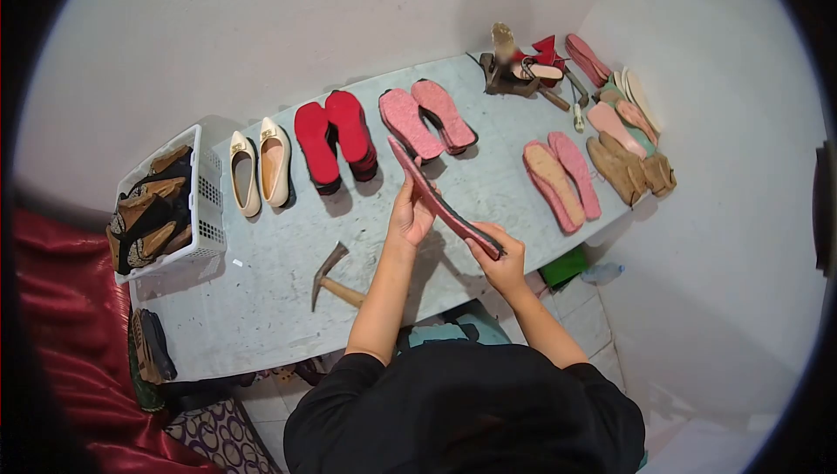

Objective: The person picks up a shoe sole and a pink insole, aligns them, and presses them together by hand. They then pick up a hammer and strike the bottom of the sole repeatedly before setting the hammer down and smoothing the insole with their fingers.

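Observation:
Both my hands hold one shoe sole (445,211) above the table, turned edge-on, pink on its upper side with a dark layer along the edge. Around its middle are the fingers of my left hand (413,212). At the lower right end, my right hand (500,258) grips it between thumb and fingers. Just beyond lies a pair of pink soles (427,116) with dark edges. To their left stand stacked red soles (338,136). A hammer (333,280) with a wooden handle rests on the table left of my left forearm.
Cream flat shoes (260,167) stand beside a white basket (207,204) of shoes at the left. More pink soles (562,179), brown pieces (621,169) and a shoe last stand (506,77) with tools occupy the right side. Dark soles (153,347) lie at the near left corner.

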`<state>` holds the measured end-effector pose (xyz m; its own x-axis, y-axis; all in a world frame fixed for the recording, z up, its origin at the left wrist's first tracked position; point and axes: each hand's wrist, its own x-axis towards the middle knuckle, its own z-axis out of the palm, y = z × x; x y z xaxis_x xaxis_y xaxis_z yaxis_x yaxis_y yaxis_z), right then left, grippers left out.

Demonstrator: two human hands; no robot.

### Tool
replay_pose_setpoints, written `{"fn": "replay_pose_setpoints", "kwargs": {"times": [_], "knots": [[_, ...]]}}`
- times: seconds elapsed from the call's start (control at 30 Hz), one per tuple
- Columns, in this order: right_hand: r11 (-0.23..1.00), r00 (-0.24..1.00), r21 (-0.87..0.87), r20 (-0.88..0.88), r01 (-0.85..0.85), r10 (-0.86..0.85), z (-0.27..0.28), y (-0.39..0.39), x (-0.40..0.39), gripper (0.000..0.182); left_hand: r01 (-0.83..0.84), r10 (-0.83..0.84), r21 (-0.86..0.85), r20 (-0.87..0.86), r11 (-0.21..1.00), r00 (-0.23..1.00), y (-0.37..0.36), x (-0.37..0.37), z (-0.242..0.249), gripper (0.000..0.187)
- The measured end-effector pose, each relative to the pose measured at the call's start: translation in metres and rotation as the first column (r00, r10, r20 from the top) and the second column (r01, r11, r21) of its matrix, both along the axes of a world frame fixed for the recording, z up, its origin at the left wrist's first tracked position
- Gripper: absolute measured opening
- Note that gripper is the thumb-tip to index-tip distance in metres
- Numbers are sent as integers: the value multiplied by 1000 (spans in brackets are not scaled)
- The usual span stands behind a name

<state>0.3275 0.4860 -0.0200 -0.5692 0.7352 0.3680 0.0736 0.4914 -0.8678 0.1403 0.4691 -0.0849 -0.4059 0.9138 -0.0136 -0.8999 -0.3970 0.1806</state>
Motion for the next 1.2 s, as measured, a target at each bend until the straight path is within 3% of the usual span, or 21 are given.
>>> {"fn": "replay_pose_setpoints", "kwargs": {"times": [0.03, 0.1, 0.17, 0.3, 0.4, 0.53, 0.6, 0.63, 0.7, 0.83, 0.9, 0.93, 1.0, 1.03, 1.1, 1.2], "knots": [[966, 1000, -256, -18, 18, -24, 1, 13, 6, 22, -13, 13, 1, -1, 1000, 1000, 13, 5, 6, 37], [948, 998, -315, -58, -54, 37, -2, 40, 13, 24, -170, 129, -288, -157, 942, 979, 32, 10, 15, 37], [705, 984, -695, -175, -141, 24, -10, 60, 14, 30, -244, 184, -278, -224, 929, 957, 43, 9, 22, 34], [626, 992, -770, -87, -124, 90, -41, 91, -1, 35, -405, 207, -430, -437, 807, 875, 62, -10, 26, 36], [599, 963, -778, -23, -187, 270, -58, 119, -35, 34, -473, 156, -511, -545, 718, 824, 80, -46, 17, 35], [653, 970, -728, -72, -211, 233, -98, 148, -96, 36, -558, 78, -613, -631, 559, 772, 115, -103, 2, 29], [811, 976, -575, 96, -108, 198, -117, 166, -125, 36, -575, 45, -646, -645, 501, 763, 140, -138, -23, 30], [813, 976, -572, 95, -107, 195, -117, 172, -136, 36, -575, 45, -644, -646, 505, 762, 154, -157, -41, 30], [919, 967, -392, 218, -33, 128, -119, 179, -156, 36, -666, -65, -662, -724, 343, 686, 176, -184, -68, 29], [971, 959, -238, 270, -14, 80, -109, 188, -182, 32, -627, -87, -725, -671, 286, 736, 196, -199, -72, 34], [979, 950, -203, 303, -9, 71, -111, 190, -186, 30, -682, -248, -715, -697, 156, 673, 202, -201, -79, 37], [988, 945, -157, 322, -10, 61, -109, 192, -188, 29, -676, -252, -720, -691, 154, 678, 205, -202, -85, 37], [987, 940, -161, 335, -16, 70, -105, 193, -190, 29, -823, -425, -567, -751, 24, 505, 209, -203, -89, 40], [986, 935, -163, 346, -23, 79, -103, 192, -190, 28, -821, -427, -571, -747, 21, 509, 209, -202, -89, 40], [989, 932, -141, 353, -39, 87, -102, 191, -190, 29, -903, -584, -426, -722, -48, 371, 205, -193, -85, 45], [997, 931, -49, 359, -55, 69, -106, 190, -190, 30, -924, -551, -351, -746, -153, 375, 205, -178, -74, 48]]}}
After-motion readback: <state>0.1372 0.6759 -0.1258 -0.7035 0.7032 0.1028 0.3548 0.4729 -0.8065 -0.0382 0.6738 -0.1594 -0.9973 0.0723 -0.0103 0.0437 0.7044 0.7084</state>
